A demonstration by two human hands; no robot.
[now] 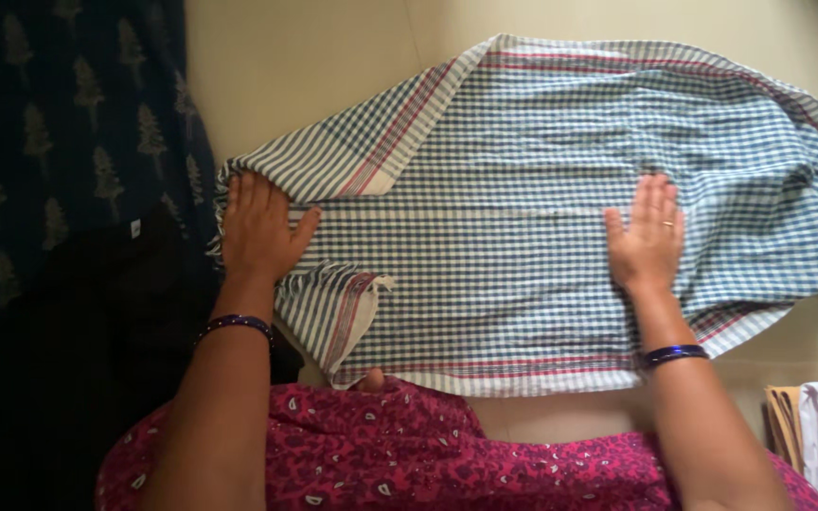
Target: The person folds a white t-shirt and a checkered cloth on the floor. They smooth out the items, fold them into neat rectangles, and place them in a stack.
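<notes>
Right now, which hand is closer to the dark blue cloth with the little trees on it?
The left hand. It presses flat on the checked towel's left end, right beside the dark blue tree-print cloth. The right hand lies flat farther right on the towel, well away from it.

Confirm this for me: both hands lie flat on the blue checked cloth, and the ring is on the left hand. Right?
Not quite. Both hands do lie flat on the blue checked cloth, but the ring is on the right hand, not the left hand. The head view shows it.
</notes>
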